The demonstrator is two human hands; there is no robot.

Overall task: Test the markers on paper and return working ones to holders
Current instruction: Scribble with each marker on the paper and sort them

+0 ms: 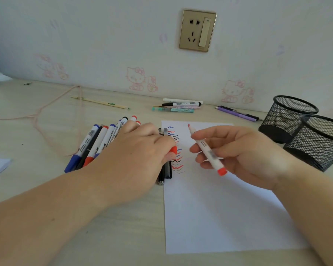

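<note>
The right hand [244, 150] has a red marker [207, 149] pinched between thumb and fingers, uncapped, with its red tip up at about 11 o'clock and its red tail end down at 5 o'clock. The whole barrel hangs over the paper [210, 208], not yet touching it. The left hand [135, 150] lies across the middle of the tabletop [37, 120], and its fingers close on a small red piece, the cap [173, 150] by the look of it, right at the paper's left edge.

So the grip that matters is the right one, and the paper lies straight beneath it. The squiggles [176, 148] in blue, black and red run down the sheet's left side, at 9 o'clock from the marker. The bare white stretch sits below, toward 6 o'clock — that's where a fresh test stroke would fit, I'd say.

The loose markers [96, 144] lie fanned at 9 o'clock under the left forearm, and two dark pens [164, 171] rest along the paper's edge.

The two mesh holders [304, 131] wait at 3 o'clock, well apart from the left hand and much nearer the right — so the right hand looks the likely one to drop this marker in, once it's capped.
</note>
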